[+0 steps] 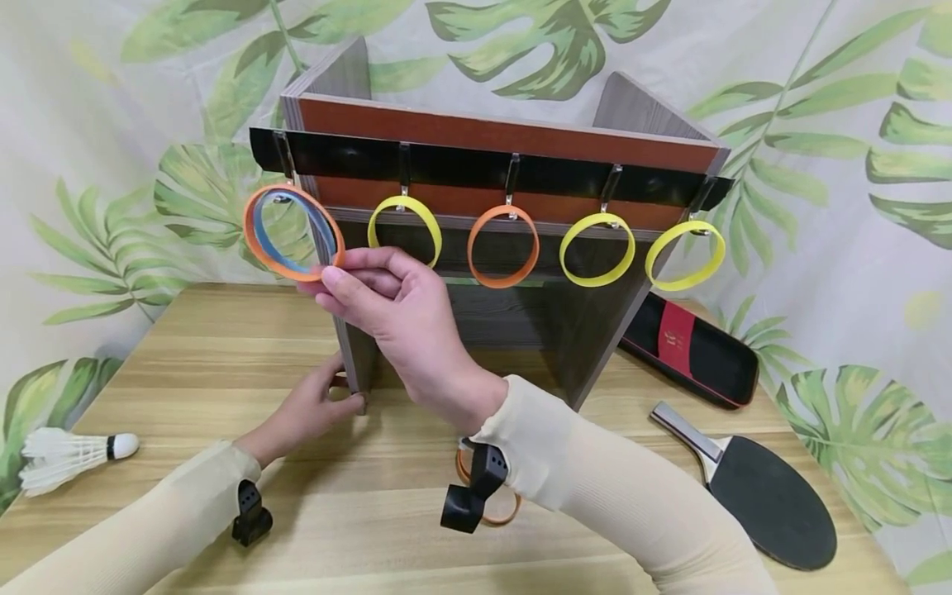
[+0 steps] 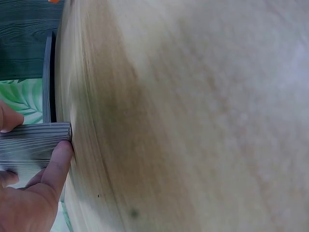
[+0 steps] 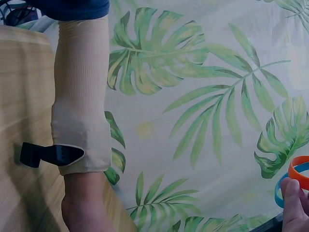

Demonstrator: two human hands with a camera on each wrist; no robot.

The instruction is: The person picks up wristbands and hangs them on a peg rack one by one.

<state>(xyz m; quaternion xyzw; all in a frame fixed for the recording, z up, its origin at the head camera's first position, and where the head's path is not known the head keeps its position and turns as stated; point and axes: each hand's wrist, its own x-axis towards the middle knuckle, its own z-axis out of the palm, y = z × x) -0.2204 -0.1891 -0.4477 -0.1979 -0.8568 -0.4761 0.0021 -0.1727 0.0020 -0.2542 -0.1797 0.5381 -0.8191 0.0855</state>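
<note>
At the leftmost hook of a wooden stand, my right hand (image 1: 405, 318) pinches the lower edge of an orange ring (image 1: 278, 268). A blue ring (image 1: 324, 227) sits inside it, close against its band. The right wrist view catches both rings at its right edge, with the fingertips on them. Lower down, my left hand (image 1: 312, 413) grips the grey side panel (image 1: 357, 355) near the tabletop. In the left wrist view, fingers and thumb lie on either side of that panel's end (image 2: 34, 147).
A black strip (image 1: 461, 165) with hooks crosses the stand's front, holding yellow rings (image 1: 684, 281) and an orange ring (image 1: 502, 281). More rings (image 1: 506, 519) lie beneath my right wrist. Around stand a shuttlecock (image 1: 74, 454), a table tennis bat (image 1: 777, 500) and a black case (image 1: 714, 364).
</note>
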